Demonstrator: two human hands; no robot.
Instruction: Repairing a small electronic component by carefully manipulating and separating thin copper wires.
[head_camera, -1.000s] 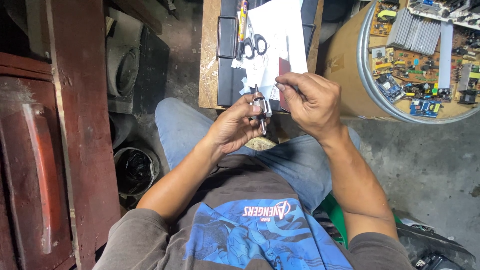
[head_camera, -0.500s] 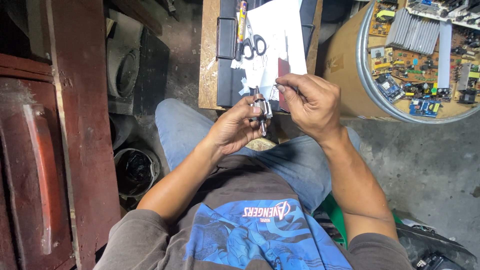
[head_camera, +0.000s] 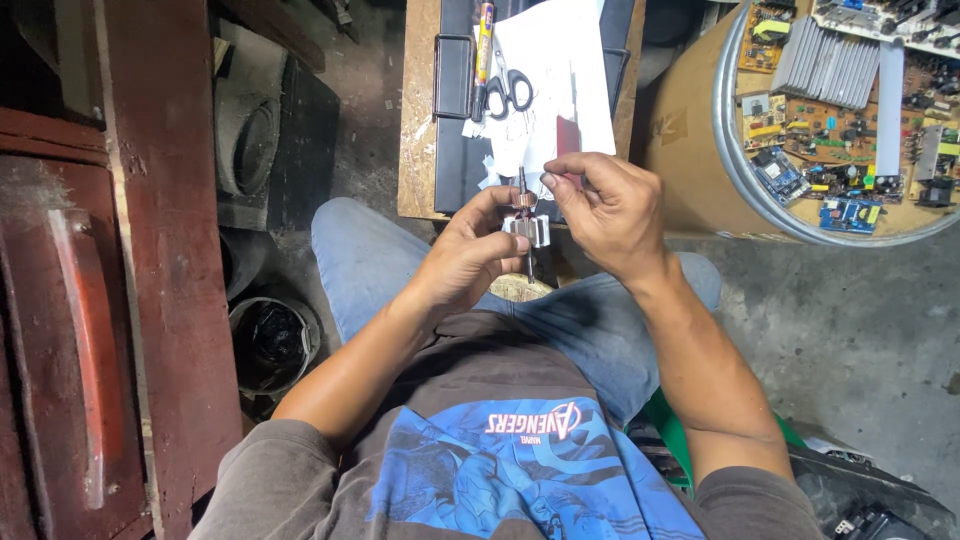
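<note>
A small motor armature (head_camera: 526, 228) is held upright in the left hand (head_camera: 470, 255); the right hand's (head_camera: 605, 215) grip is pinched narrow at its top, above the tabletop (head_camera: 418, 130).

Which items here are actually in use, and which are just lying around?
In use:
- small metal motor rotor with copper end and thin shaft
- left hand, gripping it
- right hand, at its top

Lying about:
- black-handled scissors
- white paper sheets
- round drum of green circuit boards
- yellow marker pen
</note>
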